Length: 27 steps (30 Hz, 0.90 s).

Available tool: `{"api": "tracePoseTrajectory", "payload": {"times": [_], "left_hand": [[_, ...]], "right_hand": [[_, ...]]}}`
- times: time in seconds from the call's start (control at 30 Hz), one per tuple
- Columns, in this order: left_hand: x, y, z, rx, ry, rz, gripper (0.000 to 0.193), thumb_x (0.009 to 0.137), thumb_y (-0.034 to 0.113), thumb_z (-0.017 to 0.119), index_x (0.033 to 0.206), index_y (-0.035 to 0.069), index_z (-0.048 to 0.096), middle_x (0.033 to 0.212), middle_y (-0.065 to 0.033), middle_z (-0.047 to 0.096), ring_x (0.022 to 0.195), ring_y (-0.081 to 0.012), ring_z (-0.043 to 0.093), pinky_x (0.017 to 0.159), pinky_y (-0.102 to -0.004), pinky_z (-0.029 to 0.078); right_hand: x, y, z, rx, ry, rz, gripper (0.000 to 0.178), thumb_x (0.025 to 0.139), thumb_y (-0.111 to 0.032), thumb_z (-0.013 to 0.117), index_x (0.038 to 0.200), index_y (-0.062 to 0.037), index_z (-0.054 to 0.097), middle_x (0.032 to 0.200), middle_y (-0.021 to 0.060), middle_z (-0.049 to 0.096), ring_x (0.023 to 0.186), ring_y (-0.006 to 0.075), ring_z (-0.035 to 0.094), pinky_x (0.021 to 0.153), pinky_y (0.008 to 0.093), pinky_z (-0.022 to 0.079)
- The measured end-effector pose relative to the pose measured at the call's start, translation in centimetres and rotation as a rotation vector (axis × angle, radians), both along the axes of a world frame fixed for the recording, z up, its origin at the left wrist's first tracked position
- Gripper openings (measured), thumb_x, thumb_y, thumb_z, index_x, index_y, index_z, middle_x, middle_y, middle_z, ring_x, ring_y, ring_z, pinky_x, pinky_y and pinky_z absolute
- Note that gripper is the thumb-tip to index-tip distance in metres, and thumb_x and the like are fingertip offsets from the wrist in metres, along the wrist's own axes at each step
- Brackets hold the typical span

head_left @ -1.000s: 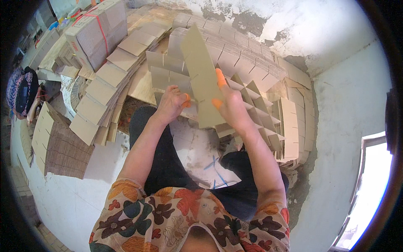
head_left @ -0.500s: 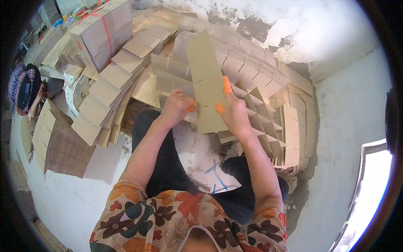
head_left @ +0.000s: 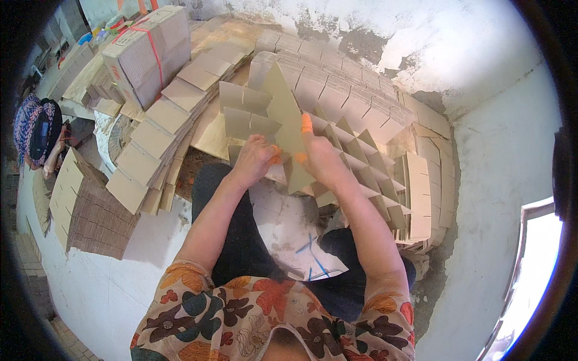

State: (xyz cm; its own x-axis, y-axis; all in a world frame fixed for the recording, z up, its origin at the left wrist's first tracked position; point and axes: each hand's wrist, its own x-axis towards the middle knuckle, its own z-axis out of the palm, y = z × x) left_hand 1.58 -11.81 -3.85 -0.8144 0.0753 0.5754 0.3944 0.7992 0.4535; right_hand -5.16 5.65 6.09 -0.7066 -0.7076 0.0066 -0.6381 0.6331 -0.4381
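Observation:
A long slotted cardboard strip [head_left: 281, 105] stands tilted in front of me. My right hand [head_left: 325, 159] is closed on its right edge, an orange finger cover on thumb and forefinger. My left hand [head_left: 255, 160] is closed, fingers curled and an orange cover on the thumb, at the left side of the strip among upright cardboard pieces [head_left: 245, 101]; what its fingers pinch is mostly hidden. To the right, interlocked strips form a cardboard divider grid [head_left: 365, 151], partly behind my right hand and forearm.
A row of overlapping slotted cardboard sheets [head_left: 158, 129] runs along the left. Behind the grid lie stacked strips [head_left: 343, 90] against the peeling wall [head_left: 481, 108]. A taped carton [head_left: 150, 54] stands at the far left, near another strip stack [head_left: 96, 210].
My right hand has moved left and slightly down. The cardboard strip has lowered and turned more edge-on, sinking in among the upright pieces. My left hand stays nearly in place.

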Motion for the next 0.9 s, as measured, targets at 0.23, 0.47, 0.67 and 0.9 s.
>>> {"api": "tracePoseTrajectory", "payload": {"times": [0.23,0.47,0.67,0.9], "left_hand": [[0.2,-0.1,0.2,0.031,0.023,-0.035,0.015,0.066,0.008,0.075,0.077,0.006,0.064,0.067,-0.0095,0.058,0.071,-0.0278,0.06,0.087,-0.0392,0.045],[0.3,-0.3,0.1,-0.069,-0.093,-0.02,0.04,0.064,0.01,0.076,0.102,0.008,0.064,0.09,-0.0116,0.063,0.091,-0.0295,0.06,0.092,-0.0395,0.043],[1.8,2.2,3.0,-0.368,-0.152,-0.043,0.076,0.068,0.023,0.077,0.137,0.016,0.046,0.142,-0.0044,0.044,0.138,-0.0253,0.03,0.11,-0.0506,0.026],[1.5,2.7,3.0,-0.364,-0.24,-0.072,0.083,0.063,0.03,0.079,0.138,0.015,0.045,0.144,-0.0005,0.043,0.14,-0.0249,0.027,0.113,-0.0522,0.019]], "right_hand": [[0.2,-0.3,-1.5,0.148,-0.066,0.069,0.042,0.077,-0.003,0.061,0.115,0.0096,0.049,0.083,0.0265,0.064,0.084,0.0413,0.064,0.072,0.046,0.052],[1.4,0.5,-1.4,0.135,0.096,0.021,0.057,0.083,-0.027,0.065,0.127,0.0032,0.045,0.084,0.023,0.065,0.076,0.0375,0.065,0.066,0.0442,0.053],[-4.3,15.0,-1.3,-0.201,0.435,-0.64,0.034,0.086,-0.024,0.065,0.117,-0.0099,0.062,0.092,0.0172,0.067,0.081,0.032,0.066,0.07,0.0401,0.053],[-2.7,35.6,-3.9,0.396,0.374,-1.217,0.058,0.083,-0.042,0.067,0.129,-0.01,0.053,0.12,0.0195,0.06,0.11,0.035,0.057,0.091,0.0447,0.045]]}}
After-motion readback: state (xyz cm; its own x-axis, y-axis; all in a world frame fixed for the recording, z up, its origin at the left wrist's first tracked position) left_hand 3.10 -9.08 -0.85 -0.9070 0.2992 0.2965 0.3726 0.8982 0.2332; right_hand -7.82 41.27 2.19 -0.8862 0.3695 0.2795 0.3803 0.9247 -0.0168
